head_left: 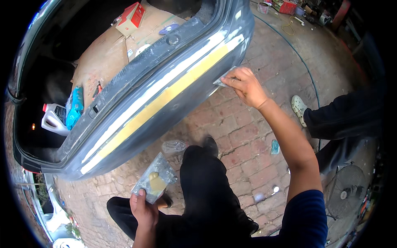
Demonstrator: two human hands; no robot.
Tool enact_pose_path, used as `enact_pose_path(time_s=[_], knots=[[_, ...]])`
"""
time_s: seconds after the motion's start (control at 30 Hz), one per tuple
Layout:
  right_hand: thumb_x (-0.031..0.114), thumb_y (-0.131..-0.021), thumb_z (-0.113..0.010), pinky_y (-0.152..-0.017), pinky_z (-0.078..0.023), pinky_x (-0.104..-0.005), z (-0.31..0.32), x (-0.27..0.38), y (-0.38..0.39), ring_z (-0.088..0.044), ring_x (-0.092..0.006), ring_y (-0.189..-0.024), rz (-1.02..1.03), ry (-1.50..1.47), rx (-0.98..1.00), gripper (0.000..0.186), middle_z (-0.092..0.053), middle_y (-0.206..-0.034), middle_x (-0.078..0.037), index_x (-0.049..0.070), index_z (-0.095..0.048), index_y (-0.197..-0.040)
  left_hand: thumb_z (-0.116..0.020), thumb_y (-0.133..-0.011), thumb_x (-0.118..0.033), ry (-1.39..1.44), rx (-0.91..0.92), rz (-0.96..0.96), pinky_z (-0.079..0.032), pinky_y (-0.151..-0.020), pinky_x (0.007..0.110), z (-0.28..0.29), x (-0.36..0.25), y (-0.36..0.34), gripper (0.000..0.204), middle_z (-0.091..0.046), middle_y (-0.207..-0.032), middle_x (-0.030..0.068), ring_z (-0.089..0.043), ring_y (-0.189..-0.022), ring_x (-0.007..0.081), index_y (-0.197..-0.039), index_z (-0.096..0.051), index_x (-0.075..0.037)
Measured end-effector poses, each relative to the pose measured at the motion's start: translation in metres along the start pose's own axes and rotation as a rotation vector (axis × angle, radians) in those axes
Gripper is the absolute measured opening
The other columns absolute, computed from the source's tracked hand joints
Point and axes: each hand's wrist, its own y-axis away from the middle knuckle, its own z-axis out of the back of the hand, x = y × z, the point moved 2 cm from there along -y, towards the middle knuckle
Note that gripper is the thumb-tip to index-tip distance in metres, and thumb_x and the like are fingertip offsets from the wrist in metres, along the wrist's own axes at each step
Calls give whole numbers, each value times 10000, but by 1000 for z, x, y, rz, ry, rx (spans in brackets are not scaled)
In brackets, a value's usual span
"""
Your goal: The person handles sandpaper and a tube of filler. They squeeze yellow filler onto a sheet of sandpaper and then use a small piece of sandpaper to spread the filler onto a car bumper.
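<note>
My left hand grips the lower corner of a flat, smeared mixing board, thumb on top. A dollop of yellowish-beige putty lies on it. My right hand pinches a thin grey putty spreader between thumb and fingers. The spreader is at the lower right part of a dark grey car bumper; whether its edge touches the surface I cannot tell. Along the bumper run a long yellow band of filler and white streaks above it.
In the open trunk are a red-and-white box, a white jug and a blue packet. A person in dark trousers and a pale clog stands at right, near a fan. A hose crosses the brick floor.
</note>
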Motion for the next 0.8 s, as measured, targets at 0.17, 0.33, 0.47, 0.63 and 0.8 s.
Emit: enact_pose_path(time_s=[0.17,0.33,0.47,0.63,0.8], knots=[[10,-984,-662,-930,-506,-353,-3,119,17,-667,-206,-1042,-682,-830,-342,204,-708,-1133,-93,5,-702,-1184,-605,-1067,-251,2,77,-84,-530,-975,378,2,-15,11,333,-700,-1184,128,-683,-1080,229,-1270,-583,12],[92,-1022,-652,-935,-569,-452,16,252,3,-697,-320,-1044,-448,-1671,-128,194,-680,-1134,-192,-40,-672,-1163,-560,-1101,-151,-7,404,-11,-489,-948,307,15,-18,20,229,-702,-1156,91,-635,-1059,140,-1240,-603,26],[44,-1027,-620,-924,-537,-387,42,310,-30,-694,-273,-1057,-199,-1298,193,211,-721,-1154,-201,-76,-720,-1170,-548,-1113,-167,33,414,-54,-489,-960,308,37,-34,40,245,-697,-1176,85,-632,-1075,134,-1259,-603,22],[79,-1038,-627,-827,-551,-310,44,325,-25,-707,-213,-936,-190,-980,643,207,-741,-1070,-154,-72,-720,-1144,-561,-1099,-215,265,198,-44,-566,-932,367,56,-70,62,279,-708,-1181,109,-699,-1049,194,-1267,-584,6],[63,-1027,-612,-889,-540,-322,16,368,-23,-713,-260,-991,-606,-899,-16,214,-734,-1097,-161,-20,-733,-1183,-521,-1113,-217,296,183,-181,-537,-1013,427,88,-74,54,340,-692,-1274,127,-672,-1159,215,-1352,-584,15]])
